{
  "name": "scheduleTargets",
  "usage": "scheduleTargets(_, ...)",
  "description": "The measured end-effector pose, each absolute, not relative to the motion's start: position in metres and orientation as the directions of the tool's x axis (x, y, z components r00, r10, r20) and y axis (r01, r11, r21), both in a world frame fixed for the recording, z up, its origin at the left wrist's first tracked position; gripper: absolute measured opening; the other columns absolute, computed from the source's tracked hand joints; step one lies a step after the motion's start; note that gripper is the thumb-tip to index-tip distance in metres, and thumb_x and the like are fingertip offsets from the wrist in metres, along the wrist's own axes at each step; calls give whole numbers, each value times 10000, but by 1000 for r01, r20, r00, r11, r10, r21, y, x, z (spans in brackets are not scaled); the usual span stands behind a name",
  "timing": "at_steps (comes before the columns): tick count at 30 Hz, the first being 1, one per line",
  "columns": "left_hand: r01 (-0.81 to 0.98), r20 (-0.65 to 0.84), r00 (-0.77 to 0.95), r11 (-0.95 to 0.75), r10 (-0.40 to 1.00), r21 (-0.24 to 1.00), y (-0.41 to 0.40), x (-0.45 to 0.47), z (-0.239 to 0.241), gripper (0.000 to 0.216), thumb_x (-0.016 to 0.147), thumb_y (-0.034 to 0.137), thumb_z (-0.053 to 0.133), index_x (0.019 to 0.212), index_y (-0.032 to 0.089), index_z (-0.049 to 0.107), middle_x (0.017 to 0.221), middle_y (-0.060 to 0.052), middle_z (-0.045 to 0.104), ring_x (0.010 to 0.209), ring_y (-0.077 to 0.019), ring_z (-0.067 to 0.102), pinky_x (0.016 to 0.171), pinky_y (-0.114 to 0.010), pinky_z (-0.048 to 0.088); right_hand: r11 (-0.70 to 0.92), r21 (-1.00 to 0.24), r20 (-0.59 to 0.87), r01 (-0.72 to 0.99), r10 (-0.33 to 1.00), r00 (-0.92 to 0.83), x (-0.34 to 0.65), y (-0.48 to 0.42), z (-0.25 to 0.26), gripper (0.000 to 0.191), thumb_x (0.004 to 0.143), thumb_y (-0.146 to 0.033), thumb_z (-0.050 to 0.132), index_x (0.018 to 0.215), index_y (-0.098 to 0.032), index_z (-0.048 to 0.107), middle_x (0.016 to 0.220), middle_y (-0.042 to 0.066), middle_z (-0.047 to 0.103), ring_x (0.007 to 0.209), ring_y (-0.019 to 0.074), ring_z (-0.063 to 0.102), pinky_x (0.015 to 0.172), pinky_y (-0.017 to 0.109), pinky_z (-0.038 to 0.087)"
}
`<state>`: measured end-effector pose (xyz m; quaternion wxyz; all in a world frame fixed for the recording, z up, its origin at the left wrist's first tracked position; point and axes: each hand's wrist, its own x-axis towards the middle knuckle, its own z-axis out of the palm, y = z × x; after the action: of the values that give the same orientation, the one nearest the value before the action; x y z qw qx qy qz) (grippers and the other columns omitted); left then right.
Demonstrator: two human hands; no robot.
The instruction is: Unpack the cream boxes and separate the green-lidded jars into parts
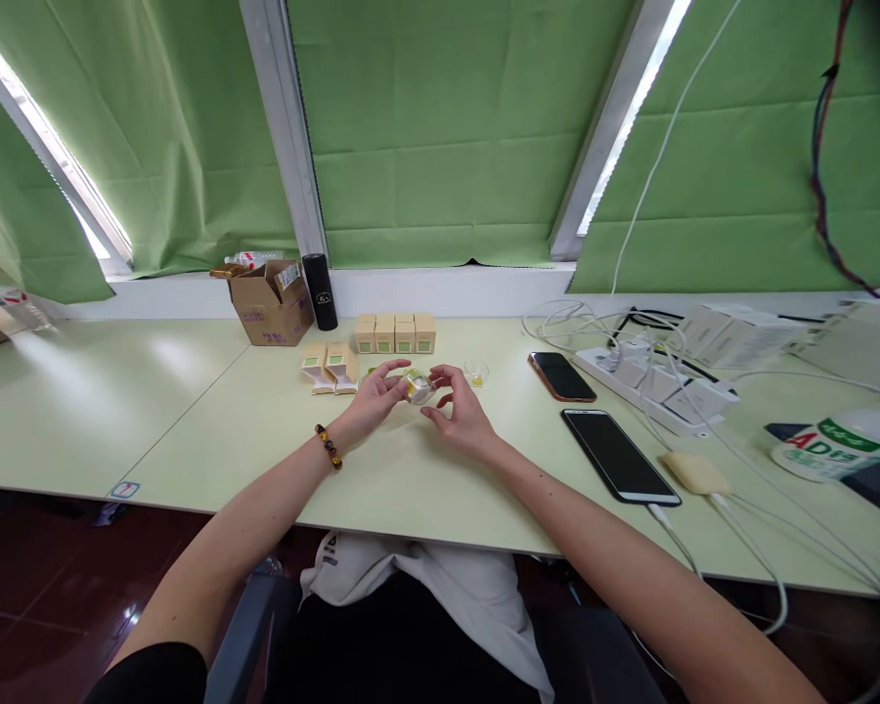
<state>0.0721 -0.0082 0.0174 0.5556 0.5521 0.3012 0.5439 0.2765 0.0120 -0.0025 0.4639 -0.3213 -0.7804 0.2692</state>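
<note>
We observe both bare hands meeting above the pale green tabletop (212, 430), near its front edge, with a small clear container (418, 388) between them. Left hand (378, 399): thumb and fingers grasp the container from its left side. Right hand (463, 418): fingers curl at the container's right edge, thumb lower and apart from the index finger; we cannot tell whether these fingertips grip it or only touch it. The container shows yellow and silvery patches; its contents are too small to identify. Just right of the hands, a clear cup-like piece (476, 374) with something yellow in it rests on the table. Beyond the left hand stand two cream cartons (330, 363) with green-edged labels; a row of four similar cartons (395, 334) sits farther back. We judge the step in hand to be close two-handed handling of the container, not yet set down. In our estimate, the next move calls for a steady left-hand hold while the right fingertips find a light, sure purchase on the edge; smooth clear plastic, if that is what it is, could slip or turn.
</note>
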Motion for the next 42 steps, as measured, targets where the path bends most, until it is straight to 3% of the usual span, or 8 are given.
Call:
scheduleTargets(5, -391, 253, 234, -147, 939, 908, -13, 81, 16, 674, 814, 475, 890, 1331, 179, 575, 1040, -88, 777, 949, -184, 729, 920, -333, 520, 716, -645, 630, 265, 695, -346, 275, 6, -1, 589, 842, -329, 769, 1324, -290, 433, 1314, 108, 564, 1143, 283, 620, 827, 443, 590)
scheduleTargets(11, -349, 268, 226, -179, 936, 920, -14, 80, 15, 651, 847, 459, 863, 1364, 202, 562, 1090, -87, 764, 1005, -190, 719, 968, -357, 521, 715, -667, 625, 210, 690, -365, 275, -2, 6, 626, 857, -424, 792, 1354, -289, 437, 1339, 118, 549, 1169, 289, 603, 840, 436, 584)
scheduleTargets(17, -212, 428, 131, -397, 894, 893, -12, 79, 15, 677, 712, 332, 960, 1272, 209, 601, 1278, -121, 684, 1223, -251, 653, 1043, -426, 550, 494, -869, 480, -34, 823, -303, 274, 4, 9, 523, 910, -606, 699, 1283, -286, 517, 1248, 98, 590, 1025, 231, 635, 789, 387, 600)
scheduleTargets(23, -118, 525, 154, -512, 837, 851, -15, 81, 15, 561, 763, 248, 903, 1243, 206, 616, 1321, -143, 669, 1269, -285, 640, 1037, -465, 568, 197, -935, 320, -293, 825, -465, 276, 11, 8, 556, 843, -588, 784, 1254, -283, 567, 1071, 55, 687, 910, 215, 662, 781, 413, 619)
scheduleTargets(28, 21, 603, 189, -617, 775, 787, -15, 78, 15, 610, 810, 118, 796, 1365, 255, 581, 1488, -119, 597, 1422, -270, 546, 1229, -500, 413, 359, -909, 413, -213, 848, -332, 275, 10, 6, 561, 723, -383, 899, 1197, -273, 620, 1196, 71, 647, 1079, 246, 654, 923, 450, 615)
scheduleTargets(34, 131, 578, 163, -599, 799, 790, -16, 76, 15, 553, 839, 74, 694, 1350, 254, 582, 1413, -114, 648, 1377, -261, 588, 1140, -470, 486, 624, -779, 619, -58, 751, -228, 273, 1, 8, 386, 814, -233, 763, 1166, -299, 620, 1265, 66, 577, 1194, 242, 601, 1047, 462, 583)
scheduleTargets(38, 162, 592, 165, -614, 789, 773, -16, 76, 14, 514, 858, 88, 679, 1340, 245, 592, 1364, -117, 671, 1325, -257, 621, 1098, -458, 511, 591, -800, 595, -99, 764, -248, 273, 0, 9, 386, 800, -240, 775, 1149, -298, 620, 1261, 67, 582, 1205, 245, 605, 1040, 457, 585)
scheduleTargets(42, 216, 589, 157, -610, 793, 763, -15, 74, 14, 533, 844, 93, 692, 1346, 247, 599, 1384, -114, 657, 1333, -261, 605, 1105, -453, 500, 408, -881, 468, -237, 823, -322, 274, 2, 12, 520, 778, -395, 856, 1197, -302, 563, 1238, 76, 655, 1183, 262, 651, 1017, 478, 594)
